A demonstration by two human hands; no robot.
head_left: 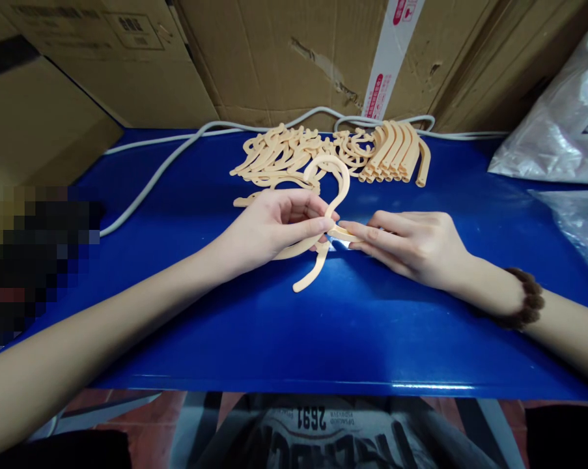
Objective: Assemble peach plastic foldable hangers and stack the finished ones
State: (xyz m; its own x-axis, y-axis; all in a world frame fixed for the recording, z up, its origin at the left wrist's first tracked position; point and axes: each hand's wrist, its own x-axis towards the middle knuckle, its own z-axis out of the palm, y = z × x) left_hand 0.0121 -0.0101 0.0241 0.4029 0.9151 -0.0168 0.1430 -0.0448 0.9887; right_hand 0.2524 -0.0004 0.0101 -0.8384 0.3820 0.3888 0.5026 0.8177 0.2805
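Observation:
A beige plastic hanger hook (342, 182) stands up from the fingers of my left hand (274, 228), pinched between thumb and fingers. Below the pinch, a curved beige piece (314, 272) slants down toward the left, and another beige length runs under my left palm. My right hand (415, 247) grips a short beige hanger arm (345, 235) whose near end meets the base of the hook. Whether the two are joined there I cannot tell, as fingertips cover part of the spot.
Behind my hands lie a heap of loose beige hook pieces (284, 153) and a neat stack of curved beige tubes (396, 153) on the blue table (274, 332). A white cable (161, 176) loops along the back, before cardboard boxes (284, 58). Plastic bags (557, 124) sit at right.

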